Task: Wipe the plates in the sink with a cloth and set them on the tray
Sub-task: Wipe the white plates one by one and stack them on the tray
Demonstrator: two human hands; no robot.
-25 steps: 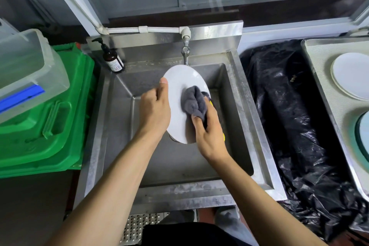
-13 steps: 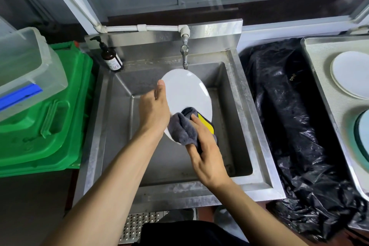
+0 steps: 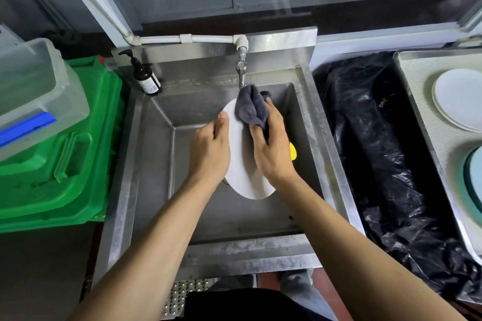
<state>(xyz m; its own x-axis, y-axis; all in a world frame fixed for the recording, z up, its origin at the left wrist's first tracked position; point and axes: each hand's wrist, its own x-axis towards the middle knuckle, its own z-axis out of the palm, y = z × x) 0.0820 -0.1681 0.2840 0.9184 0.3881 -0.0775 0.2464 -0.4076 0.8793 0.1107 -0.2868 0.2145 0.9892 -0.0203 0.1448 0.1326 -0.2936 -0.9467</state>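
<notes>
Over the steel sink (image 3: 156,164) I hold a white plate (image 3: 245,172) nearly on edge. My left hand (image 3: 208,148) grips its left rim, thumb on the near face. My right hand (image 3: 271,143) clutches a bunched grey cloth (image 3: 251,107) against the plate's upper part, just below the tap. A bit of yellow (image 3: 293,151) shows behind my right hand; I cannot tell what it is. At the right, a tray (image 3: 417,101) carries a white plate (image 3: 459,99) and a pale green plate (image 3: 476,174).
A tap (image 3: 241,70) hangs from a white pipe above the sink. A brown pump bottle (image 3: 146,78) stands at the sink's back left corner. Green crates (image 3: 60,154) and a clear tub (image 3: 34,86) sit to the left. Black plastic sheeting (image 3: 378,154) lies between sink and tray.
My right hand has swept the cloth from the plate's lower part up to its top edge. The plate has turned more edge-on in my left hand.
</notes>
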